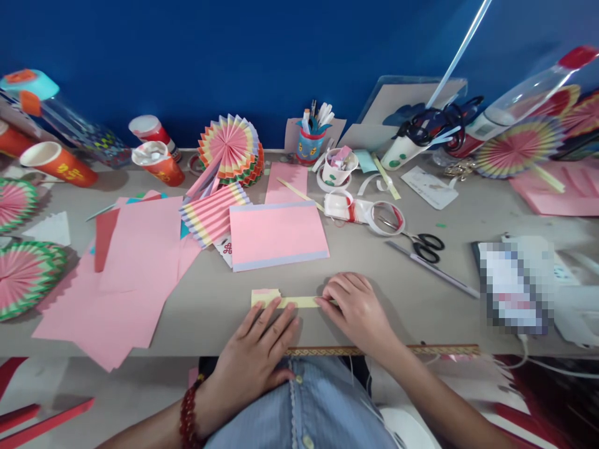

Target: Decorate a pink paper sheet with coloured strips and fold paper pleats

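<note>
A narrow folded strip of yellow and pink paper [281,300] lies on the grey table [206,299] near its front edge. My left hand [257,355] rests flat with its fingers stretched out, fingertips pressing the strip's left half. My right hand [355,308] lies curled over the strip's right end, fingertips pressed down on it. A pink sheet with pale blue edges [277,234] lies just behind the strip.
Loose pink sheets [135,268] cover the left side, with pleated paper fans [231,149] behind and at the far left [23,274]. Scissors [423,244], tape rolls [386,218], a pen [433,269], paper cups [159,163] and a blurred phone [512,287] stand around.
</note>
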Tool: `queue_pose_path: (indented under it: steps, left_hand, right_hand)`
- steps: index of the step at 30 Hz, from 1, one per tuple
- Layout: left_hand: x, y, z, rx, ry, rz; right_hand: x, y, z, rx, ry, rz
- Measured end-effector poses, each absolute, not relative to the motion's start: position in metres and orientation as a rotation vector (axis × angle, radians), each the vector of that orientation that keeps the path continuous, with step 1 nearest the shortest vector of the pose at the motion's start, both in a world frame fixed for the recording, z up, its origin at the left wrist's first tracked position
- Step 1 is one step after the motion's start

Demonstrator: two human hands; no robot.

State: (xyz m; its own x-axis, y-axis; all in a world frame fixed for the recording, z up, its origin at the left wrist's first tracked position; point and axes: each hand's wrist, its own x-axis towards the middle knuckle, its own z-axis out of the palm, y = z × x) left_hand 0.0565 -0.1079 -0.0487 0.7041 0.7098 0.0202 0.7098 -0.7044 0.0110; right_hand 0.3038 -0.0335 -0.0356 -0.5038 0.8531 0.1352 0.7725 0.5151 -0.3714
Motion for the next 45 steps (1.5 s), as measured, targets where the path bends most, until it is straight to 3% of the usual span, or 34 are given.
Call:
queue_pose_path:
  steps: [5, 9, 17, 28, 45]
  left_hand:
    - [0.052, -0.11, -0.047, 2.86, 1.179, 0.22]
    - [0.038, -0.111, -0.041, 2.587, 1.42, 0.427]
    - [0.026, -0.094, -0.039, 2.302, 1.57, 0.55]
    - [0.03, -0.089, -0.038, 2.206, 1.631, 0.535]
    - [0.032, -0.085, -0.038, 2.26, 1.802, 0.478]
  right_hand:
    - [0.305, -0.034, -0.037, -1.346, -2.447, 0.399]
    - [0.308, -0.035, -0.038, -1.303, -2.416, 0.448]
    - [0.318, -0.035, -0.037, -1.178, -2.441, 0.537]
    - [0.318, -0.039, -0.035, -1.217, -2.34, 0.596]
    - [0.311, -0.035, -0.039, -1.365, -2.426, 0.359]
